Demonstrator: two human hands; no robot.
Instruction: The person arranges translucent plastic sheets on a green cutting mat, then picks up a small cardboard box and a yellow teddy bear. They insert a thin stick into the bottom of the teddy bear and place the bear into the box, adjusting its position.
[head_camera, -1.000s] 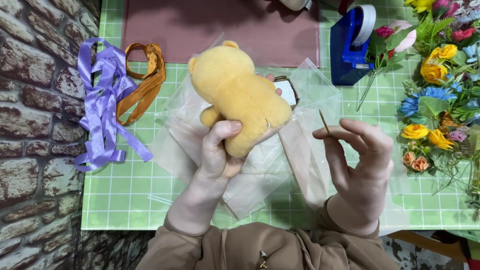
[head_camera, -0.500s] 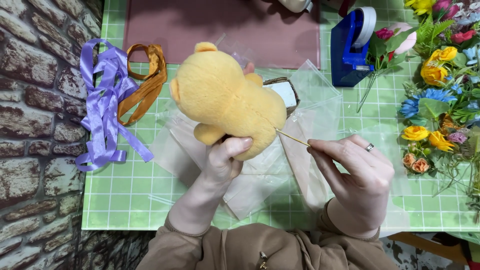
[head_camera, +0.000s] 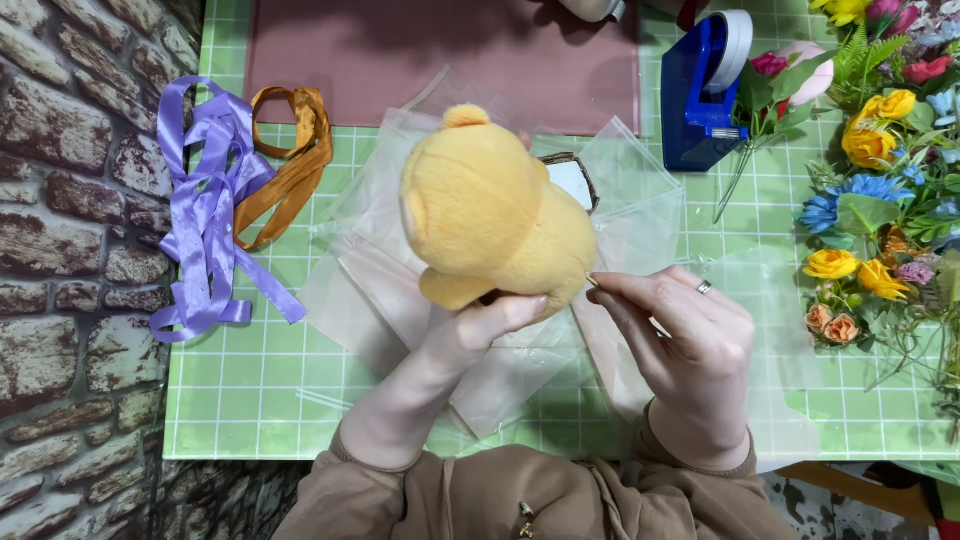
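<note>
Gripping yellow plush toy (head_camera: 495, 215) from below above the clear wrap sheets (head_camera: 640, 215): left hand (head_camera: 475, 330). Right hand (head_camera: 685, 335) pinches thin stick (head_camera: 592, 281) at its body. Risk: loose grip lets toy twist, stick slipping aside.

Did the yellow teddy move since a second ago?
Yes. The teddy has tipped over leftward, its head swinging toward the purple ribbon, held from below by the left hand.
</note>
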